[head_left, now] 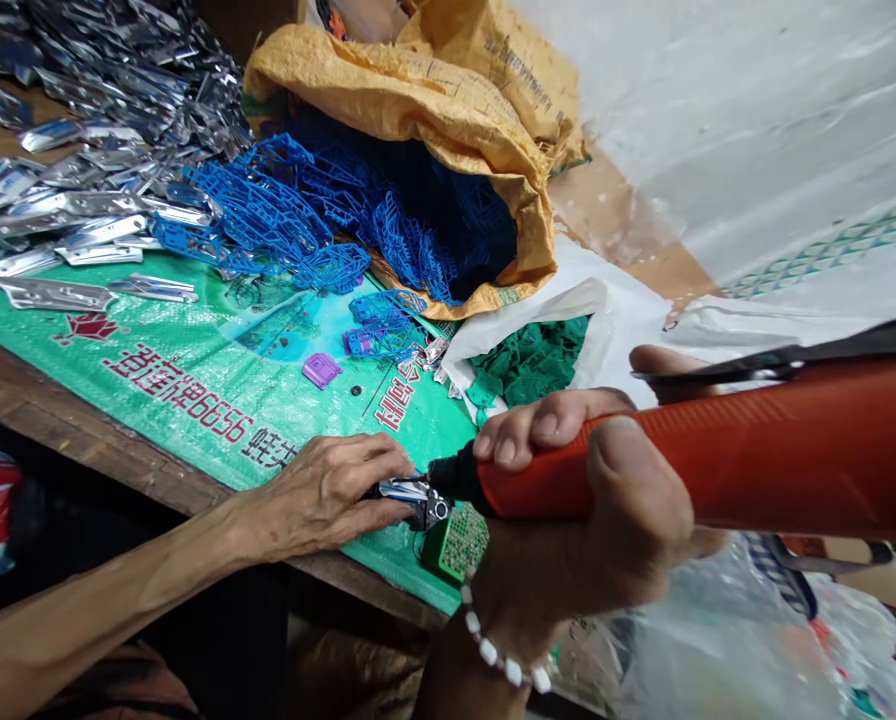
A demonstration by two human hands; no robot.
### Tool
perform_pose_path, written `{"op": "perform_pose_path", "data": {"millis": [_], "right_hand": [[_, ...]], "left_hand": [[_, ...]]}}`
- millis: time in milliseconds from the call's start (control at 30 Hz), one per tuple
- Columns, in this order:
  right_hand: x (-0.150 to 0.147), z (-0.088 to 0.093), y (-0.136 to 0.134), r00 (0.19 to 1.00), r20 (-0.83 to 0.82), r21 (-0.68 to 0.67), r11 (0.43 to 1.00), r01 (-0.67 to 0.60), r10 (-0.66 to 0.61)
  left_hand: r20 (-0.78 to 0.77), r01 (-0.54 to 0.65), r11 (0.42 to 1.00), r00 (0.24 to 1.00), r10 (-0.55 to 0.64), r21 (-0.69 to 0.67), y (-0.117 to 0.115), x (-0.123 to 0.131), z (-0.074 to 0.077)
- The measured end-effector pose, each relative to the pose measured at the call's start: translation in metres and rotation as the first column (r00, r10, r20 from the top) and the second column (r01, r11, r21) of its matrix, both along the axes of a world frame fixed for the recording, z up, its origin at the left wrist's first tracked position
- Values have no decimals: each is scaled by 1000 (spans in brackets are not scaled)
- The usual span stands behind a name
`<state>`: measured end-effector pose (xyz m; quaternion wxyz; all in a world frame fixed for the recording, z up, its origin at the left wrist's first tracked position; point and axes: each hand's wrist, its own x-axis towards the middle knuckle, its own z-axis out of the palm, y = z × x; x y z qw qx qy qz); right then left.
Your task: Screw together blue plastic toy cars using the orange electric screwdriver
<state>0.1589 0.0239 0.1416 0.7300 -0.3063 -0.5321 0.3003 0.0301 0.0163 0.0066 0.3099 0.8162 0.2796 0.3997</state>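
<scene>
My right hand [583,480] is wrapped round a red electric screwdriver [763,450] with a black lever along its top. The tool lies nearly level, its black nose pointing left. My left hand [335,490] pinches a small black-and-silver part [422,500] against the green mat. The screwdriver's tip meets this part or is just above it; I cannot tell which. Beside it, below the nose, stands a green block [459,545] with many small round pieces in its top. A purple plastic piece [322,370] lies behind my left hand.
An orange woven sack [418,85] spills blue plastic frames [268,205]. Shiny silver pieces [103,210] are heaped at the left. A white bag holds green plastic pieces [538,360]. The printed green mat [178,360] covers the table up to its wooden edge [118,455].
</scene>
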Motion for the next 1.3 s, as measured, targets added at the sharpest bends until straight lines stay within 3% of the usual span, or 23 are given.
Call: {"op": "perform_pose_path", "data": {"millis": [567, 733, 967, 1133, 1300], "right_hand": [[1, -1, 0, 1000, 5, -49, 999, 6, -5], [0, -1, 0, 999, 18, -109, 994, 28, -26], [1, -1, 0, 1000, -17, -72, 997, 20, -21], [4, -4, 0, 1000, 13, -41, 999, -7, 8], [2, -2, -4, 997, 2, -62, 995, 74, -74]], "left_hand": [[-25, -29, 999, 999, 30, 39, -1, 1, 8], [-67, -13, 999, 998, 15, 32, -2, -1, 12], [-86, 41, 999, 995, -44, -29, -1, -4, 9], [-37, 36, 999, 999, -36, -3, 0, -2, 6], [12, 29, 999, 999, -30, 19, 2, -1, 6]]}}
